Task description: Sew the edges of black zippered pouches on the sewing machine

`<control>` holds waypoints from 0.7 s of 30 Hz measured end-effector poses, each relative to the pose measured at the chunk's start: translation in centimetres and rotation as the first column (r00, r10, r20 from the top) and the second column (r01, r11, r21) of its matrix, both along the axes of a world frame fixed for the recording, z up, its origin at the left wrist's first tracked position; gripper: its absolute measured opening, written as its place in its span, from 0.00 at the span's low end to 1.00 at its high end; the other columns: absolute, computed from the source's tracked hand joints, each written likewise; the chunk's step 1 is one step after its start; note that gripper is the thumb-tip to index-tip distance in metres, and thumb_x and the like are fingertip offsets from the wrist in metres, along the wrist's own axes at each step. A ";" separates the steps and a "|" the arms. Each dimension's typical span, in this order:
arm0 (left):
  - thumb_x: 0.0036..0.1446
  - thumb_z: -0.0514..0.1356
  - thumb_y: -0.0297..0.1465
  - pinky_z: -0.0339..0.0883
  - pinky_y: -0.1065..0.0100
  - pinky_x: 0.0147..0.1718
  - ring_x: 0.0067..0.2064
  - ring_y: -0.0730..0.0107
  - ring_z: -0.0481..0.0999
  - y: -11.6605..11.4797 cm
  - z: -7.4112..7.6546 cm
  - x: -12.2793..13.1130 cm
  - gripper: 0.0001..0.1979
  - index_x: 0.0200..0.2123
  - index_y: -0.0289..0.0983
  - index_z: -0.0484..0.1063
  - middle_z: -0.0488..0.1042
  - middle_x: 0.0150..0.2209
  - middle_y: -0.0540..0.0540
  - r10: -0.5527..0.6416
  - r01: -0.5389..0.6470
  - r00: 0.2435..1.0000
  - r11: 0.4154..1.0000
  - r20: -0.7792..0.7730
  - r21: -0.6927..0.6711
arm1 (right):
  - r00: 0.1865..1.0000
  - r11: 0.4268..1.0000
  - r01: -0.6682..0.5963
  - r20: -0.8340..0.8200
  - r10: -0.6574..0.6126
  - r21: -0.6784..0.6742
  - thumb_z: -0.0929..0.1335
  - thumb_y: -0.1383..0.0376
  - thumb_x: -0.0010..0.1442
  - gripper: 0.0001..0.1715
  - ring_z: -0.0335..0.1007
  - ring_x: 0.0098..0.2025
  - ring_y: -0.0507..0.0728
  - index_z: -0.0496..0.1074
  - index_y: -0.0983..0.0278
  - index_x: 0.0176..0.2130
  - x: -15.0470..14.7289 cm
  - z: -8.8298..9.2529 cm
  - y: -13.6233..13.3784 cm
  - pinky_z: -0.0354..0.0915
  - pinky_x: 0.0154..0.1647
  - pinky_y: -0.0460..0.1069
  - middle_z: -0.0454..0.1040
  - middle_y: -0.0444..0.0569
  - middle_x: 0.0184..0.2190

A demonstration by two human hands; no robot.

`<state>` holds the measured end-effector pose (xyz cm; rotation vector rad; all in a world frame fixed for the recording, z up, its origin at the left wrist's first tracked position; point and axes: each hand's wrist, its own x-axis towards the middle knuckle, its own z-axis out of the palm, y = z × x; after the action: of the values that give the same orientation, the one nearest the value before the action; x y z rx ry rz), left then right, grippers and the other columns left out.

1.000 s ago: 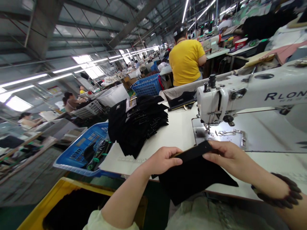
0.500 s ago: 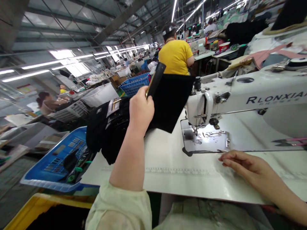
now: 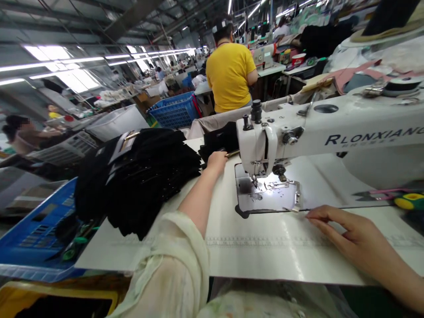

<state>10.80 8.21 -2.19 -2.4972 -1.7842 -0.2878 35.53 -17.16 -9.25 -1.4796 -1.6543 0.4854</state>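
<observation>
My left hand [image 3: 216, 163] reaches to the far side of the table, left of the sewing machine head [image 3: 258, 150]. Its fingers are closed on a black fabric piece [image 3: 221, 138] with a gold-coloured edge; the fingertips are partly hidden. Beside that arm lies a thick pile of black fabric pieces [image 3: 149, 172], with a pale band and gold-coloured metal across its top. My right hand [image 3: 347, 232] rests on the table front, near the machine's metal needle plate [image 3: 247, 205]. Thumb and forefinger are pressed together; whatever they may pinch is too small to make out.
A blue basket [image 3: 43, 269] stands at the table's left edge, above a yellow crate [image 3: 114, 300]. Pink-handled snips [image 3: 380, 193] lie under the machine arm. A ruler scale [image 3: 251, 242] runs along the white tabletop. Ahead sits a person in a yellow shirt [image 3: 230, 75].
My left hand has carried the black piece forward and down, from raised in the air to the table behind the pile. My right hand has stayed near the needle plate. The view has shifted slightly.
</observation>
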 end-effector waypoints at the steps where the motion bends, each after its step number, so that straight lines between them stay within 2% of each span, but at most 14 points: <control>1: 0.59 0.58 0.23 0.69 0.62 0.51 0.51 0.54 0.77 -0.3 -0.7 -0.3 0.14 0.47 0.33 0.78 0.80 0.46 0.36 -0.027 0.027 1.000 0.999 -0.009 -0.022 | 1.000 1.000 0.008 0.012 -0.008 0.010 0.64 0.54 0.59 0.16 0.75 0.28 0.56 0.76 0.59 0.31 0.3 0.2 0.0 0.68 0.23 0.46 0.79 0.47 0.30; 3: 0.59 0.57 0.23 0.67 0.61 0.55 0.55 0.56 0.75 -1.2 -1.3 -1.2 0.16 0.49 0.33 0.76 0.77 0.51 0.37 -0.083 0.082 0.997 0.996 -0.011 -0.028 | 0.996 0.998 0.039 0.072 -0.043 0.049 0.64 0.54 0.59 0.16 0.76 0.29 0.56 0.76 0.59 0.31 1.3 0.5 -0.1 0.70 0.26 0.47 0.79 0.48 0.30; 5: 0.59 0.56 0.24 0.65 0.55 0.58 0.58 0.54 0.72 -2.8 -1.3 -2.3 0.16 0.50 0.34 0.75 0.74 0.55 0.38 -0.134 0.134 0.991 0.991 -0.004 -0.014 | 0.975 0.990 0.101 0.189 -0.118 0.099 0.62 0.55 0.61 0.17 0.77 0.31 0.56 0.75 0.60 0.32 2.9 0.5 -0.5 0.70 0.30 0.47 0.79 0.48 0.30; 7: 0.60 0.55 0.25 0.64 0.53 0.59 0.57 0.53 0.72 -5.0 -1.1 -3.4 0.15 0.48 0.33 0.76 0.74 0.55 0.36 -0.181 0.181 0.983 0.983 0.006 -0.005 | 0.926 0.972 0.188 0.306 -0.222 0.138 0.61 0.56 0.62 0.18 0.77 0.30 0.56 0.75 0.61 0.32 4.9 0.1 -1.1 0.70 0.30 0.47 0.79 0.49 0.30; 9: 0.63 0.54 0.27 0.70 0.59 0.51 0.48 0.57 0.77 -7.7 -1.0 -4.0 0.11 0.40 0.34 0.78 0.78 0.46 0.40 -0.265 0.265 0.964 0.963 0.011 -0.043 | 0.864 0.945 0.284 0.382 -0.327 0.164 0.60 0.57 0.62 0.18 0.76 0.29 0.57 0.75 0.61 0.32 7.1 -0.3 -1.9 0.70 0.30 0.48 0.79 0.50 0.30; 11: 0.66 0.51 0.29 0.73 0.63 0.42 0.39 0.63 0.79 -10.6 -1.0 -3.7 0.15 0.35 0.36 0.77 0.79 0.36 0.45 -0.396 0.393 0.918 0.915 -0.024 -0.090 | 0.795 0.907 0.368 0.437 -0.420 0.203 0.60 0.56 0.62 0.20 0.76 0.28 0.58 0.76 0.63 0.32 9.0 -0.7 -2.6 0.69 0.29 0.50 0.79 0.53 0.30; 14: 0.66 0.52 0.28 0.73 0.67 0.36 0.36 0.66 0.79 -13.7 -1.1 -1.7 0.13 0.34 0.37 0.77 0.79 0.34 0.48 -0.564 0.547 0.822 0.820 -0.078 -0.167 | 0.682 0.856 0.447 0.521 -0.513 0.260 0.58 0.56 0.62 0.23 0.77 0.32 0.61 0.77 0.64 0.34 10.9 -0.8 -3.3 0.69 0.30 0.51 0.80 0.56 0.34; 17: 0.66 0.54 0.27 0.74 0.66 0.35 0.37 0.62 0.80 -14.6 -1.4 0.6 0.12 0.34 0.36 0.77 0.80 0.35 0.46 -0.631 0.606 0.768 0.770 -0.106 -0.199 | 0.599 0.848 0.462 0.614 -0.514 0.259 0.58 0.57 0.62 0.23 0.77 0.34 0.61 0.78 0.64 0.36 12.0 -0.3 -3.2 0.68 0.29 0.51 0.80 0.54 0.38; 21: 0.65 0.55 0.26 0.75 0.64 0.38 0.38 0.62 0.81 -13.8 -2.5 1.7 0.11 0.34 0.35 0.77 0.80 0.36 0.45 -0.651 0.639 0.758 0.753 -0.038 -0.156 | 0.497 0.846 0.482 0.723 -0.479 0.229 0.59 0.61 0.62 0.21 0.77 0.36 0.62 0.78 0.64 0.41 13.3 0.6 -2.7 0.68 0.29 0.52 0.79 0.56 0.41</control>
<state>12.54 -5.63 -4.66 -3.0897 -0.8554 -0.0714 48.78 -19.83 -8.69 -2.2399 -1.6824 -0.5620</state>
